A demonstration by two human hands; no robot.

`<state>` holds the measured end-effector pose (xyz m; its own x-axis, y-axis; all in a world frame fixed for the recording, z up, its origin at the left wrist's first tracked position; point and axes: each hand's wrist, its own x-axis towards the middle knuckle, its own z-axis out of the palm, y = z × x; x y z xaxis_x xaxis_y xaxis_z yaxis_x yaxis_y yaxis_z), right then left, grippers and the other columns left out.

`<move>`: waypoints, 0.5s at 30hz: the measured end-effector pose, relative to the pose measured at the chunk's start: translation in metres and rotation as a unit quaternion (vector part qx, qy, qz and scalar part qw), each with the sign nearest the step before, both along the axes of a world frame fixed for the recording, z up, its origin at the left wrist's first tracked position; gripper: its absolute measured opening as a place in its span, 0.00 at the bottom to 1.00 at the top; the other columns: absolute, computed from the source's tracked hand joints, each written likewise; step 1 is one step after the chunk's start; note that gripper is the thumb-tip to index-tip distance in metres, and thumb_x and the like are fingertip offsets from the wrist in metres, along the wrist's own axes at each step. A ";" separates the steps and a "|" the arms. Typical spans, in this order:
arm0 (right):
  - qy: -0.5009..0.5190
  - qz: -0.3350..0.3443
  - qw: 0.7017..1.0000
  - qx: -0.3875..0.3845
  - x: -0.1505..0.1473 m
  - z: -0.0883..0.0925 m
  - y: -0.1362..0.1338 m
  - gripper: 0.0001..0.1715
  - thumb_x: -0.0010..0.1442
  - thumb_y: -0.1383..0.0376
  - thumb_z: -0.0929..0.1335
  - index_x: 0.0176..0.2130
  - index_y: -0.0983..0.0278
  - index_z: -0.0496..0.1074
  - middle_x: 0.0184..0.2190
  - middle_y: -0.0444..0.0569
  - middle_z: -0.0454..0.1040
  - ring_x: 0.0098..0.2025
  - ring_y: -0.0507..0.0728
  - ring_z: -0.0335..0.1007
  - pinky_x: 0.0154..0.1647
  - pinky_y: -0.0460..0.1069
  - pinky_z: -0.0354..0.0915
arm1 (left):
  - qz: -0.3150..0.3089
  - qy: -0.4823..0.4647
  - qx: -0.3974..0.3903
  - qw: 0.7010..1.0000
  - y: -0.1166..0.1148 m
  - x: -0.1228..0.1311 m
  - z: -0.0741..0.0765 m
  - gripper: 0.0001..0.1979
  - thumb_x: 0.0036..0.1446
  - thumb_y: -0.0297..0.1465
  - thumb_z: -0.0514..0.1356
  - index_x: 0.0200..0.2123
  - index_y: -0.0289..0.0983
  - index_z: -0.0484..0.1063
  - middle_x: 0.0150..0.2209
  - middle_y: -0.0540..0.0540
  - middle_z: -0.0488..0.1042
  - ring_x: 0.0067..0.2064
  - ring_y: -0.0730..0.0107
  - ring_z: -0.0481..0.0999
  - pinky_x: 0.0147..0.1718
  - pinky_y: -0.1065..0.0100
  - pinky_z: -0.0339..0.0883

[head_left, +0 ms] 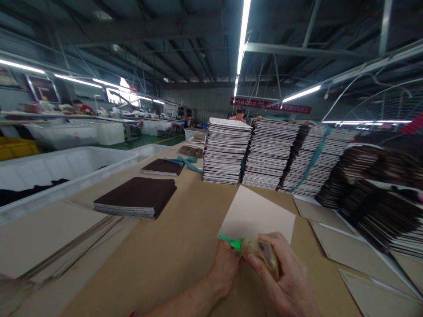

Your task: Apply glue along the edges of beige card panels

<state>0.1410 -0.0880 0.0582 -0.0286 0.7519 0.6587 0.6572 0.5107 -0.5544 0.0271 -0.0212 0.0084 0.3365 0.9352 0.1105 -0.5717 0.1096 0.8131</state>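
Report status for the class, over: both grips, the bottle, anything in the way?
Right grip around bottle. Left grip by near edge of sheet, fingers partly hidden. Nozzle pointing left, near sheet's left corner. Stacks just beyond.

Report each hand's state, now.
Left hand: at the pale sheet, partly hidden; grip cannot be told.
Right hand: closed around the green-nozzled bottle.

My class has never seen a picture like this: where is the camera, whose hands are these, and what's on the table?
No machine here: one camera, worn on a person's head, looks down at that person's own bare hands. The right hand grips a bottle with a green nozzle pointing left by a pale sheet. The left hand, partly hidden, is near the sheet's near edge. On the brown tabletop, tall stacks stand beyond the sheet; a dark pile lies to the left.
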 end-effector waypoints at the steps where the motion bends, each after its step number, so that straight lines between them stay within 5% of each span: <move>1: 0.003 -0.009 1.000 0.005 0.000 0.000 0.000 0.11 0.65 0.59 0.65 0.46 0.60 0.65 0.39 0.47 0.68 0.38 0.56 0.67 0.37 0.47 0.63 | -0.002 0.000 0.004 1.000 0.000 0.000 0.000 0.15 0.46 0.36 0.69 0.38 0.37 0.77 0.36 0.44 0.78 0.39 0.58 0.75 0.38 0.65 0.68; 9: -0.001 -0.001 1.000 0.005 0.000 -0.001 -0.002 0.10 0.65 0.59 0.65 0.45 0.60 0.66 0.38 0.47 0.68 0.39 0.56 0.67 0.37 0.47 0.64 | 0.003 0.010 0.059 0.998 -0.003 -0.004 0.008 0.08 0.51 0.37 0.66 0.31 0.38 0.78 0.32 0.45 0.77 0.40 0.57 0.74 0.42 0.63 0.67; 15: -0.018 -0.004 1.000 -0.002 0.006 0.003 0.000 0.09 0.65 0.59 0.65 0.45 0.59 0.65 0.37 0.45 0.68 0.36 0.54 0.67 0.34 0.45 0.64 | -0.002 0.019 0.058 0.998 -0.001 -0.001 0.003 0.09 0.52 0.34 0.66 0.38 0.39 0.77 0.35 0.46 0.78 0.37 0.63 0.74 0.37 0.67 0.66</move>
<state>0.1470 -0.0881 0.0612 -0.0452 0.7544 0.6548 0.6807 0.5030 -0.5326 0.0264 -0.0219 0.0111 0.3459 0.9154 0.2057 -0.5406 0.0152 0.8412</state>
